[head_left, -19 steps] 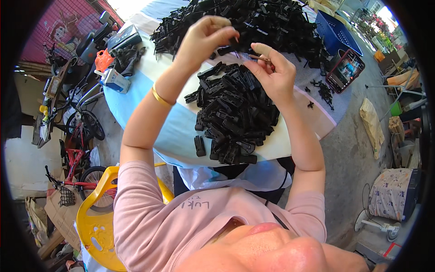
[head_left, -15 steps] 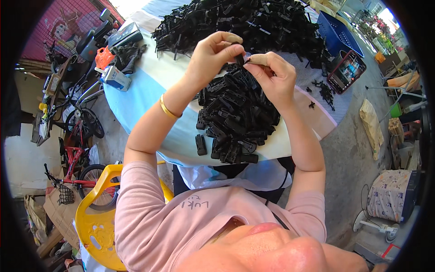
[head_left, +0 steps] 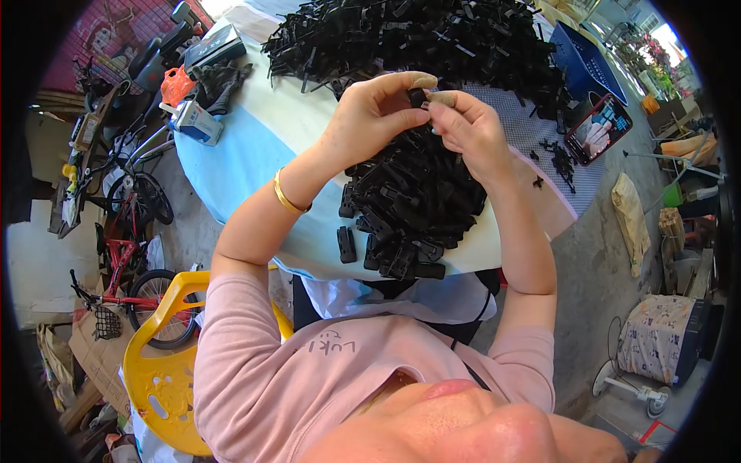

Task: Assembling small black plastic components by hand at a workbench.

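Above the table, my left hand [head_left: 374, 116] is closed, its thumb and fingers pinching a small black plastic part [head_left: 417, 98]. My right hand [head_left: 472, 131] meets it from the right, thumb and forefinger pressed together at the part's end. Whatever the right fingertips hold is too small and covered to make out. Tan tape wraps a fingertip or two. Just below both hands lies a pile of black clip-like plastic pieces [head_left: 409, 193], with one loose black piece [head_left: 346, 245] at its left. Farther back spreads a larger heap of thin black parts [head_left: 417, 46].
A blue plastic basket [head_left: 583, 62] and a propped phone [head_left: 599, 130] are at the table's right, near a few scattered small black parts [head_left: 559, 162]. At the left stand a blue-and-white carton [head_left: 197, 123] and dark gloves [head_left: 220, 85]. A yellow chair [head_left: 166, 370] is below left.
My fingertips have come closer together around the black part, the right hand shifting in against it. The part now shows end-on rather than upright. The phone's picture differs.
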Motion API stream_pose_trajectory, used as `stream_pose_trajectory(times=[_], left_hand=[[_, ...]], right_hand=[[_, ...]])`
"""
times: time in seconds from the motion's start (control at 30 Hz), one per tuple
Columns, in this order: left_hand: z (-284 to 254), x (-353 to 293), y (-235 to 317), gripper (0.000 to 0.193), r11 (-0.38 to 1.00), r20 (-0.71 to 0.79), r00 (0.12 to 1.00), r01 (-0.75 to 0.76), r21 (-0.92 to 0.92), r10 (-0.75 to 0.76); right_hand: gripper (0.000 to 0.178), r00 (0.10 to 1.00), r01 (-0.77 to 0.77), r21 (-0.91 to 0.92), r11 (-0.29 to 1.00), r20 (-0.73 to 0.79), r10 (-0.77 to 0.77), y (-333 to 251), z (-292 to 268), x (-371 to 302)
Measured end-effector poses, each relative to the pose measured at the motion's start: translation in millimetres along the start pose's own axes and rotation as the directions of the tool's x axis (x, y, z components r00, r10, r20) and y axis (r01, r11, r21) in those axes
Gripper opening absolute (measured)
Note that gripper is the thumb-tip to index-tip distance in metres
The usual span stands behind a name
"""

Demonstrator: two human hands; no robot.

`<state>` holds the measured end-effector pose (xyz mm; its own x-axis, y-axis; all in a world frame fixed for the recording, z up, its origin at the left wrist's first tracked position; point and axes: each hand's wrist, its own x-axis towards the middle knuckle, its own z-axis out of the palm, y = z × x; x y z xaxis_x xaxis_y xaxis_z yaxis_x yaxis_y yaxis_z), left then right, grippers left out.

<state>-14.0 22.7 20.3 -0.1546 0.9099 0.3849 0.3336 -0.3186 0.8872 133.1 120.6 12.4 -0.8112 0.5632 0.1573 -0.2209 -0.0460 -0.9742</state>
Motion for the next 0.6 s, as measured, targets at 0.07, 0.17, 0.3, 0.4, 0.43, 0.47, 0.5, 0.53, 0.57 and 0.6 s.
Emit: stream_pose_trajectory(times=[0.07,0.17,0.3,0.4,0.43,0.47,0.5,0.53,0.57,0.6], left_hand=[[-0.4,0.5,-3.1,0.040,0.989,-0.008,1.000,0.002,-0.147,-0.003],[2.6,-1.5,-1.4,0.038,0.997,-0.034,0.999,-0.006,-0.075,0.004],[4.4,-3.1,-0.1,0.037,0.997,-0.069,0.998,-0.007,-0.075,0.001],[5.8,-4.0,2.2,0.036,0.994,-0.076,0.997,-0.017,-0.110,0.008],[6.2,-4.1,3.3,0.035,0.991,-0.074,0.997,-0.016,-0.136,0.006],[7.5,-4.2,1.1,0.035,0.991,-0.073,0.997,-0.016,-0.135,0.006],[9.6,-4.7,-3.2,0.032,0.994,-0.143,0.987,-0.079,-0.072,0.068],[10.8,-4.7,-5.1,0.029,0.990,-0.207,0.969,-0.138,-0.006,0.133],[11.0,-5.1,-4.9,0.029,0.991,-0.205,0.970,-0.137,-0.006,0.133],[11.0,-5.6,-3.0,0.027,0.970,-0.220,0.952,-0.179,0.163,0.212]], right_hand=[[0.015,0.999,0.046,-0.086,0.995,-0.015,-0.048,0.9,2.0,-0.4],[0.016,0.995,0.094,-0.201,0.975,-0.025,-0.102,-1.3,2.4,-2.0],[0.017,0.994,0.103,-0.294,0.950,0.003,-0.107,-4.5,-0.7,-2.0],[0.017,0.994,0.106,-0.271,0.957,0.016,-0.106,-7.0,-0.8,-4.2],[0.017,0.994,0.107,-0.270,0.957,0.015,-0.107,-7.4,-0.2,-4.6],[0.017,0.996,0.087,-0.269,0.959,0.006,-0.089,-7.5,1.2,-4.7],[0.017,0.997,0.068,-0.268,0.961,-0.004,-0.072,-7.5,2.7,-4.8],[0.017,0.997,0.068,-0.267,0.961,-0.006,-0.072,-6.7,4.4,-5.0],[0.017,0.999,0.042,-0.224,0.974,-0.024,-0.049,-5.7,6.3,-5.1],[0.017,0.999,0.018,-0.179,0.984,-0.040,-0.025,-4.7,7.7,-5.1]])
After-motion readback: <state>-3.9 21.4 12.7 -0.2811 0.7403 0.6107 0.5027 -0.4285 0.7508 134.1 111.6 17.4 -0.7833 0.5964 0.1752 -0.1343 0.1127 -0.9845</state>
